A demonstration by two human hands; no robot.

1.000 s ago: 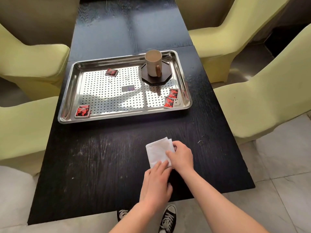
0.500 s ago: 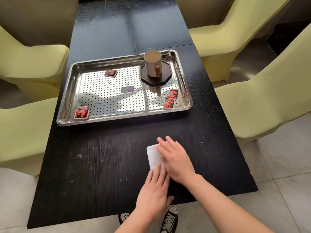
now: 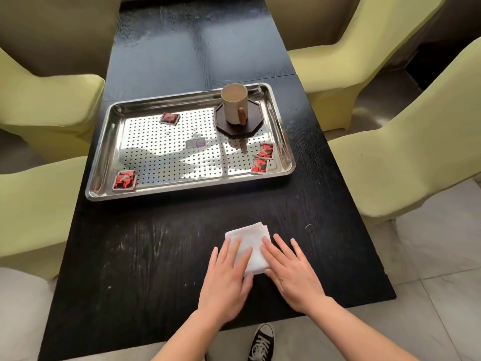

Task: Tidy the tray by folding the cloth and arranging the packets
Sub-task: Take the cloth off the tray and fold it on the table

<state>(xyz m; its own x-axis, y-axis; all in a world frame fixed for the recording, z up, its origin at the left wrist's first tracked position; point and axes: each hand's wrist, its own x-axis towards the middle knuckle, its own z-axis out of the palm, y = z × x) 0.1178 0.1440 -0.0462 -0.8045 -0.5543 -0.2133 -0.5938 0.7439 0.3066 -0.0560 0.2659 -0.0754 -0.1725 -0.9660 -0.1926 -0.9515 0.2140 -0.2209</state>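
A folded white cloth (image 3: 250,239) lies on the black table near its front edge. My left hand (image 3: 226,281) rests flat on the cloth's left side, fingers straight. My right hand (image 3: 290,272) lies flat over its right side, fingers spread. Behind them stands a steel perforated tray (image 3: 104,155). Red and black packets lie in it: one at the front left (image 3: 125,180), one at the back (image 3: 170,118), two at the right (image 3: 266,149) (image 3: 259,165). A small silvery packet (image 3: 195,143) sits mid-tray.
A beige mug (image 3: 234,104) with a brown handle stands on a dark octagonal coaster (image 3: 256,123) in the tray's back right corner. Yellow-green chairs (image 3: 46,105) (image 3: 406,142) flank the table on both sides. My black sneaker (image 3: 261,343) shows below the table edge.
My right hand has slid back off the top of the cloth to its right side, uncovering the folded cloth. Both hands now lie flat side by side on it.
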